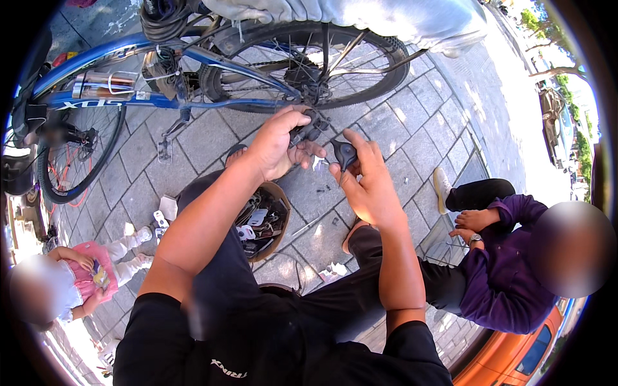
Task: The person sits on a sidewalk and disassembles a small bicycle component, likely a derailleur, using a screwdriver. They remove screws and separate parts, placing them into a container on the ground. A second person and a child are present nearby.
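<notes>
My left hand (280, 145) is closed around a black rear derailleur (311, 127), just below the hub of a blue bicycle's rear wheel (309, 71). Its lower fingers reach toward my right hand. Between the fingertips and thumb of my right hand (365, 174) is a small black teardrop-shaped part (344, 153) with a raised round middle. Thin, pale bits show in the gap between the hands, too small to make out. The blue bicycle frame (151, 100) stretches off to the left.
A round box (285, 222) of mixed tools and parts stands between my legs. A person in purple (508, 264) sits at right; a child in pink (90, 270) is at left. Grey cloth (360, 16) covers the bicycle's top. Small scraps lie on grey paving (412, 141).
</notes>
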### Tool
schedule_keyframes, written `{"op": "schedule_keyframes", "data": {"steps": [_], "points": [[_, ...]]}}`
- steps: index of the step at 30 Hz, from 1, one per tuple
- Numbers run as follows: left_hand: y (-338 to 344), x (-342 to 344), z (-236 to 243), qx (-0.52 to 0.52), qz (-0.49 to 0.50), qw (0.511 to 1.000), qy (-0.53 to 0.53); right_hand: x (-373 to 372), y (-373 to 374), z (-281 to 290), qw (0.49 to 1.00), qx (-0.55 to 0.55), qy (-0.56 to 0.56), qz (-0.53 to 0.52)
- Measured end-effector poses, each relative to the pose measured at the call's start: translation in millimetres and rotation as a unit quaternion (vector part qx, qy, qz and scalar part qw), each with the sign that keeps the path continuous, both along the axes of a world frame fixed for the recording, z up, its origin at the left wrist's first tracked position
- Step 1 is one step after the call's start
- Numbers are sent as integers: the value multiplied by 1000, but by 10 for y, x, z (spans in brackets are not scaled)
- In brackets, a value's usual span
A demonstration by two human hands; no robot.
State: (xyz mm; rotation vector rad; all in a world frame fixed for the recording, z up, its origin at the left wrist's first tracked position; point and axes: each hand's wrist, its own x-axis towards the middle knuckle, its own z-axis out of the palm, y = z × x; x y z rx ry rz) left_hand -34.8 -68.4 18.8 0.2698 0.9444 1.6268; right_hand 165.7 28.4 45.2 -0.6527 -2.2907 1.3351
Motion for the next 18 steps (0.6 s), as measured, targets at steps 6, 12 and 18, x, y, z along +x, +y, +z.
{"op": "schedule_keyframes", "data": {"steps": [6, 12, 18], "points": [[-69, -142, 8, -13, -62, 998, -22, 4, -40, 91, 945, 325, -43, -1], [-156, -210, -2, -38, -110, 993, -19, 19, -69, 35, 916, 400, -20, 37], [-244, -122, -11, -61, -109, 992, 6, 14, -197, -105, 941, 331, 26, 57]]}}
